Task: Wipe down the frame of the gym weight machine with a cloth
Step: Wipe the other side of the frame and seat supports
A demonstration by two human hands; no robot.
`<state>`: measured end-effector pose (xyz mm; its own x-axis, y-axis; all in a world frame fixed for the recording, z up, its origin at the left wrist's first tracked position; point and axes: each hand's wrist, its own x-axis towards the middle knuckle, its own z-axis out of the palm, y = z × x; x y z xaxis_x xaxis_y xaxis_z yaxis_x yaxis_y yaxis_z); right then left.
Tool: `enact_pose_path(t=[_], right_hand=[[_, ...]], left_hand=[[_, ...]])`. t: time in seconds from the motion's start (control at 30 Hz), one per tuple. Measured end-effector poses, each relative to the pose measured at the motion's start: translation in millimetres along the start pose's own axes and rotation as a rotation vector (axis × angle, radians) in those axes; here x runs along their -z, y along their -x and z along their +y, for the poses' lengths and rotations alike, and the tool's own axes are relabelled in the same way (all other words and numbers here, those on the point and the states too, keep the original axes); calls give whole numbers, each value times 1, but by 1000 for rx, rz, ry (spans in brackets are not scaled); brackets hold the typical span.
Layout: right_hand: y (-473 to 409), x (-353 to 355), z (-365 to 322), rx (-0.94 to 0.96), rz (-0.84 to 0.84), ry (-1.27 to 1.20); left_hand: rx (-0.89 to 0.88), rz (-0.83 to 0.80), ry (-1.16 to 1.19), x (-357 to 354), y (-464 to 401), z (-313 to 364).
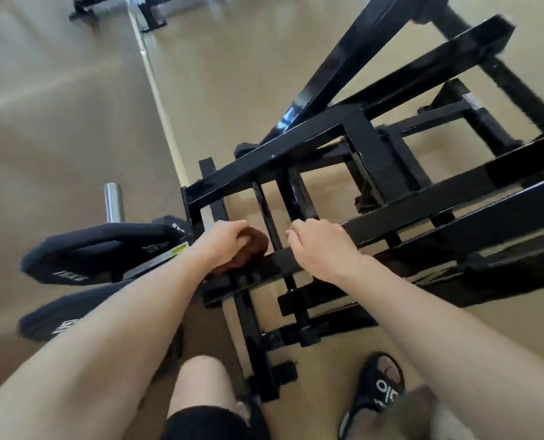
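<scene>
Your left hand (221, 241) grips the brown cloth (251, 249) against the near bar of the black frame (423, 198), while your right hand (319, 246) curls over that same bar beside it.

— Where did the single head-worn view look from?

— From above, steeply down and forward, close over both bare forearms, onto the black steel tube frame (296, 265) and the tan floor (57, 138).

— Any second view?

— None; nothing was shared.
</scene>
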<state>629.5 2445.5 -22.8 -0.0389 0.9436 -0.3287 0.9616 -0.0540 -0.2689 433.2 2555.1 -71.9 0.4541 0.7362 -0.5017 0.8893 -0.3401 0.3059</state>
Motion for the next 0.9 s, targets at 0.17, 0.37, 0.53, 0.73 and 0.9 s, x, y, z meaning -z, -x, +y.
enact_pose_path(t=[0.17,0.37,0.53,0.73,0.9], right_hand=[[60,89,-55,-237,-187,-682],[129,197,-129,-346,-290,-1063],[178,254,-178,-349,-346,-1139],[212,281,-205,-381,-346,-1193],[232,296,-219,-399,-309,-1242]], left_hand=[[-28,3,250,88,115,43],[-13,-139,491,179,243,94],[104,-178,767,248,324,115],[298,-269,1052,283,382,110],[355,-361,1302,296,422,91]])
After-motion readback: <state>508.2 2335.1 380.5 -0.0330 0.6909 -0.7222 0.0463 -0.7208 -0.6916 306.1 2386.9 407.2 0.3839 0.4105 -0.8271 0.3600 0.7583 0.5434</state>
